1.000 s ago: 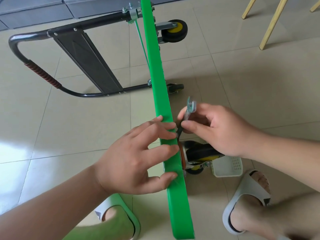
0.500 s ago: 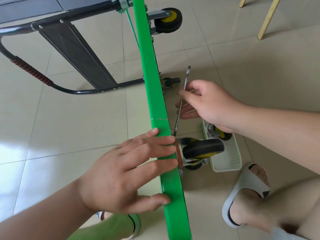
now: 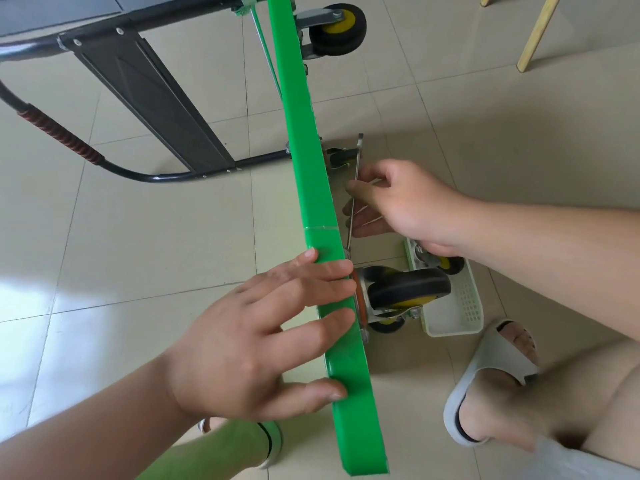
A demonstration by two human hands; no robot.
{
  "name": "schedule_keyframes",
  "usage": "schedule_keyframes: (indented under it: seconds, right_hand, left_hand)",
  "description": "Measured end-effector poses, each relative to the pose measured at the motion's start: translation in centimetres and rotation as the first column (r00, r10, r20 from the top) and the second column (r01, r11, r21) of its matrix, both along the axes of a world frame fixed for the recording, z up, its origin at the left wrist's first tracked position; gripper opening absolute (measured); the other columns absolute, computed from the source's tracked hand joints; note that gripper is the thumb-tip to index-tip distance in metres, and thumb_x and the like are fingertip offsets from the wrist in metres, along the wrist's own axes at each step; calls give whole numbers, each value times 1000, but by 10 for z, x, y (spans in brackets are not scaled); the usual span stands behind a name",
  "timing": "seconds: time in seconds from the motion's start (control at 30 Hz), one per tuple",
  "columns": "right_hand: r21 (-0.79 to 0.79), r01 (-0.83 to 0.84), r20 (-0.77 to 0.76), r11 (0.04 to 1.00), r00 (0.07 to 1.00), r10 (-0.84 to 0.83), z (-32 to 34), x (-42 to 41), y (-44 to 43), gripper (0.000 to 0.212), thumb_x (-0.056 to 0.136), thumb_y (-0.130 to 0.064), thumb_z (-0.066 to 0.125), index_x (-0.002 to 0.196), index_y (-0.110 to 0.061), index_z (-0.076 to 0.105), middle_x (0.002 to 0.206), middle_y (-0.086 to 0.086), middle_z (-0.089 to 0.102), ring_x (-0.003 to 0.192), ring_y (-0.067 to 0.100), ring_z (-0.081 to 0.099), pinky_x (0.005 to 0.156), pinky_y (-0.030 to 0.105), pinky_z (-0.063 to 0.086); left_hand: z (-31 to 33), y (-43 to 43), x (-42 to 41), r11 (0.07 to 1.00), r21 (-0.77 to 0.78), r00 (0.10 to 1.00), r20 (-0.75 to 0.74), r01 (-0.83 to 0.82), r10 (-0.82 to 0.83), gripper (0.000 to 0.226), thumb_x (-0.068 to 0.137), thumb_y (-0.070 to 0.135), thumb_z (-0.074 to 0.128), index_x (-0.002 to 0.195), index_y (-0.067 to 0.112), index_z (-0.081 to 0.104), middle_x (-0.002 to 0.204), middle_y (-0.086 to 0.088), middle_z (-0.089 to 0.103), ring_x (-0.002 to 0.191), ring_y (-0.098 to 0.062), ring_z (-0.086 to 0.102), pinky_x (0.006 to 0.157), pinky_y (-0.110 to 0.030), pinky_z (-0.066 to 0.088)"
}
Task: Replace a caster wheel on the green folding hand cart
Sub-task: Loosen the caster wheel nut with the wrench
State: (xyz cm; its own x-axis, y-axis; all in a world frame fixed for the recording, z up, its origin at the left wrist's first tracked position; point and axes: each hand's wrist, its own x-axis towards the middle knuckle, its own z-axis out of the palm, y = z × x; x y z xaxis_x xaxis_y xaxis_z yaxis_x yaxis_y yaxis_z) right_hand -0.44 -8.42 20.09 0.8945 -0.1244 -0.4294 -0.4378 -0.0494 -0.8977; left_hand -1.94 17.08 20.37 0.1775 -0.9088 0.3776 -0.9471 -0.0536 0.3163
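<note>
Right hand (image 3: 408,206): moved off caster wheel (image 3: 405,289), up wrench (image 3: 354,202) shaft, grip pinching it. Left hand (image 3: 249,341): flat, unclenched, bracing green cart (image 3: 301,133). Advised: seat wrench head fully, turn squarely.

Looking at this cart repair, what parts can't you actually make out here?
All in the head view:
- Lower end of the wrench and any fastener it meets: hidden behind the green deck and the left hand.
- What lies in the white basket: mostly covered by the right hand and the caster wheel.
- Cart handle: cut off by the left edge.
</note>
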Motion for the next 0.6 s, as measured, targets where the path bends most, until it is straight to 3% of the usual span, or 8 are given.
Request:
schedule_keyframes:
  seconds: [0.3, 0.47, 0.6]
  right_hand:
    - [-8, 17, 7, 1000, 1000, -17, 4, -7, 1, 15, 101, -17, 63, 114, -10, 64, 102, 17, 75, 87, 28, 77, 72, 30, 64]
    - [-18, -106, 153, 994, 982, 108, 13, -21, 4, 11, 100, -14, 64, 109, -15, 70, 103, 8, 78, 95, 21, 77, 86, 30, 62]
    - [-11, -83, 211, 996, 974, 83, 16, -43, 1, 9, 97, -15, 68, 106, -13, 70, 103, 11, 75, 101, 22, 74, 91, 27, 60]
  left_hand:
    - [-1, -3, -2, 1000, -18, 1000, -6, -10, 10, 52, 104, 58, 50, 127, 11, 56, 138, -11, 51, 147, -29, 49, 124, -50, 38]
    - [-2, -3, -2, 1000, -6, 999, -48, -17, 17, 52, 103, 57, 52, 128, 12, 56, 138, -12, 52, 147, -27, 49, 124, -50, 37]
    - [-3, -3, -2, 1000, -1, 999, -49, -17, 17, 52, 102, 57, 54, 129, 12, 56, 138, -12, 52, 146, -27, 50, 125, -50, 36]
